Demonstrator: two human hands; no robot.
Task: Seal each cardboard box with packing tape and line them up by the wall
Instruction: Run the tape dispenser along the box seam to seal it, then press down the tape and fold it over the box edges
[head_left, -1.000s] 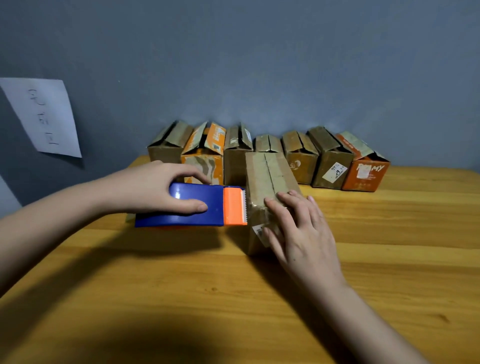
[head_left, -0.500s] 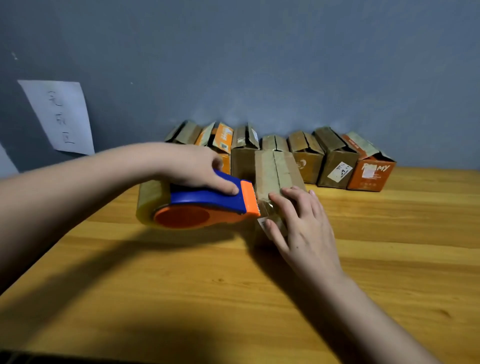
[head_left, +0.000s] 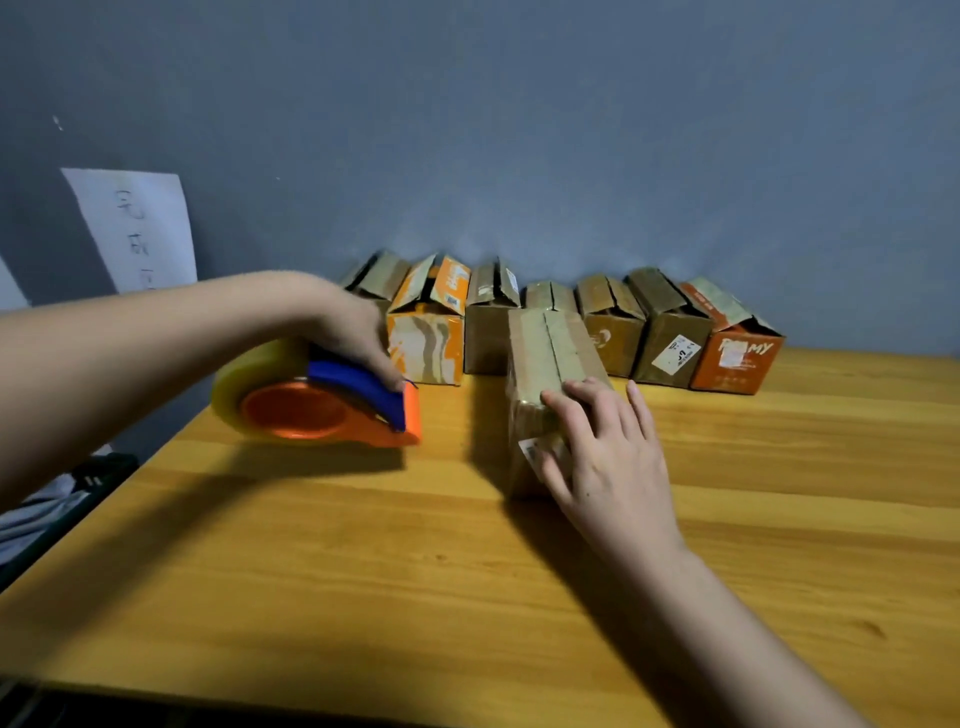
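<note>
A long brown cardboard box lies lengthwise on the wooden table, its flaps down and shiny tape over its near end. My right hand presses flat on that near end, fingers spread. My left hand grips a blue and orange tape dispenser with a clear tape roll, held just above the table to the left of the box and apart from it. Behind, several small boxes with raised flaps stand in a row against the grey wall.
A white paper sheet with handwriting hangs on the wall at the left. The table's left edge drops off to dark objects and cloth below. Bare wooden surface spreads across the front and right.
My left hand has pulled the tape dispenser away from the box to the left and tipped it on its side. My right hand stays pressed on the box's near end.
</note>
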